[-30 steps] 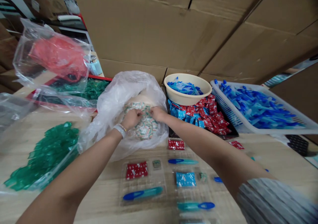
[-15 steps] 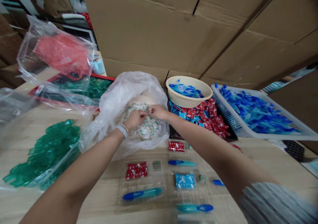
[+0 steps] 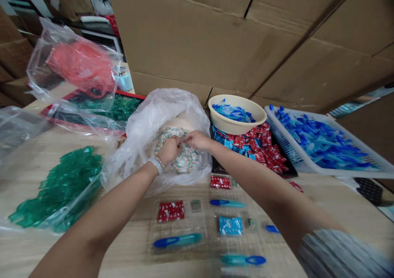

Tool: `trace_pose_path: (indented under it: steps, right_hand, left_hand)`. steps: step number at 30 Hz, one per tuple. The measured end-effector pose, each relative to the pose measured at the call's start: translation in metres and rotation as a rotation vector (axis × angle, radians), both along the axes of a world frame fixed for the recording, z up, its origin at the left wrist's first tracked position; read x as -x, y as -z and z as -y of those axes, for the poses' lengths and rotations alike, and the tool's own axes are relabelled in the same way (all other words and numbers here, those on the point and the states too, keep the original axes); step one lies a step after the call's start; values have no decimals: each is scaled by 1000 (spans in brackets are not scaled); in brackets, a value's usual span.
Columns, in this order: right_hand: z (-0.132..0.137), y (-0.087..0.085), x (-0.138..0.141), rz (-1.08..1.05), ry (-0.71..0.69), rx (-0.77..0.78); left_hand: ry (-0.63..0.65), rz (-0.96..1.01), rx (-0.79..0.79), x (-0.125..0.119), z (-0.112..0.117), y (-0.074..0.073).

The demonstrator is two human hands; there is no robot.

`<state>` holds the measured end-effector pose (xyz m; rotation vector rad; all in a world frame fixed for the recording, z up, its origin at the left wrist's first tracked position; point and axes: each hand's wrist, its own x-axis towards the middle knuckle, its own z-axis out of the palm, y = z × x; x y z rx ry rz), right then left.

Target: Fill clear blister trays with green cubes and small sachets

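Note:
My left hand [image 3: 170,149] and my right hand [image 3: 197,140] are inside the mouth of a translucent plastic bag [image 3: 135,124], fingertips nearly meeting. Below them lies a heap of small pale items with green and orange marks [image 3: 186,161], too blurred to name. The fingers of both hands are pinched; what is between them is hidden or too small to make out. Nearer me, a clear plastic tray [image 3: 178,227] holds a red patterned packet [image 3: 171,211], a small square piece [image 3: 195,205] and a blue-and-teal pen-shaped tool [image 3: 177,240].
More filled trays lie right of it, one with a blue packet [image 3: 230,226]. Behind stand a cream bowl [image 3: 237,126] of blue pieces, a black tray [image 3: 292,171] of packets and a white basket [image 3: 338,171]. Green plastic pieces [image 3: 63,187] lie left; cardboard [image 3: 191,35] forms the back.
The fingertips of my hands have drawn slightly apart, the left one shifting a little to the left over the heap. The whole view has shifted slightly. The trays and containers stay put.

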<state>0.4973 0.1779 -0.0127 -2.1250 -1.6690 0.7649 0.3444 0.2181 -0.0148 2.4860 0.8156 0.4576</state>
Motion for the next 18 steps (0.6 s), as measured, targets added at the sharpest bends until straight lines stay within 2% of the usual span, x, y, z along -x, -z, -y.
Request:
trace_pose_path:
  steps: [5, 10, 18]
  right_hand:
    - [0, -3, -16, 121, -42, -19]
    - [4, 5, -9, 176, -96, 13]
    - [2, 16, -12, 180, -101, 31]
  left_hand:
    - [-101, -43, -25, 13, -7, -5]
    - [-61, -103, -10, 26, -8, -3]
    - [-59, -91, 15, 28, -1, 0]
